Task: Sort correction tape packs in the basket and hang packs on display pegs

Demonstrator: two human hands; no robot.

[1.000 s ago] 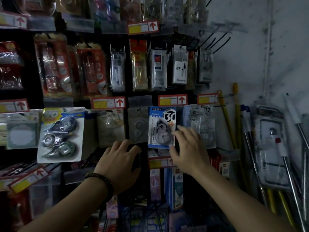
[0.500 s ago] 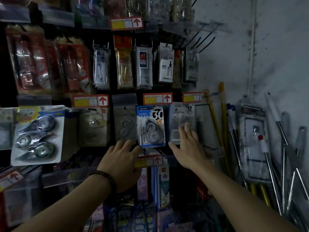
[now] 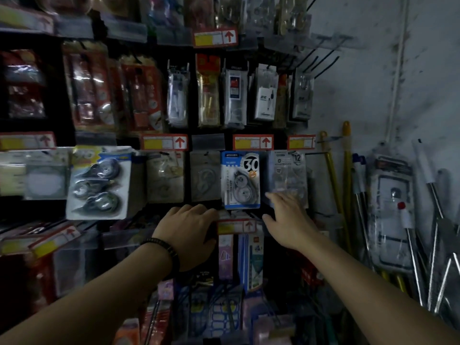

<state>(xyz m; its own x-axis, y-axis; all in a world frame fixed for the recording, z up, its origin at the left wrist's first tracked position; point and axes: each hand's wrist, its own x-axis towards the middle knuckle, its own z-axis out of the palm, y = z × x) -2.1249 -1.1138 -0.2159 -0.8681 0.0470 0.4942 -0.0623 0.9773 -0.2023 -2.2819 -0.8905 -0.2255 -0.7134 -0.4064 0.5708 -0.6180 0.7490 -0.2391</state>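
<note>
A blue correction tape pack marked 30 (image 3: 240, 180) hangs on a display peg at mid height. Right of it hangs a clear pack marked 12 (image 3: 287, 175). My right hand (image 3: 286, 220) reaches up with straight fingers, the fingertips touching the clear pack's lower edge. My left hand (image 3: 189, 230), with a dark bead bracelet on the wrist, sits just below and left of the blue pack. Its fingers are bent forward and nothing shows in them. A large three-piece tape pack (image 3: 99, 183) hangs further left. A blue wire basket (image 3: 219, 317) with packs stands low in the dark.
Rows of hanging stationery packs fill the rack above and to the left, with red arrow price labels (image 3: 252, 142) between rows. Bare black pegs (image 3: 323, 63) stick out at the upper right. Mop handles and metal poles (image 3: 333, 185) lean against the grey wall on the right.
My right hand left the blue 30 pack, moved right to the clear 12 pack and slid down to its lower edge. My left hand stayed put.
</note>
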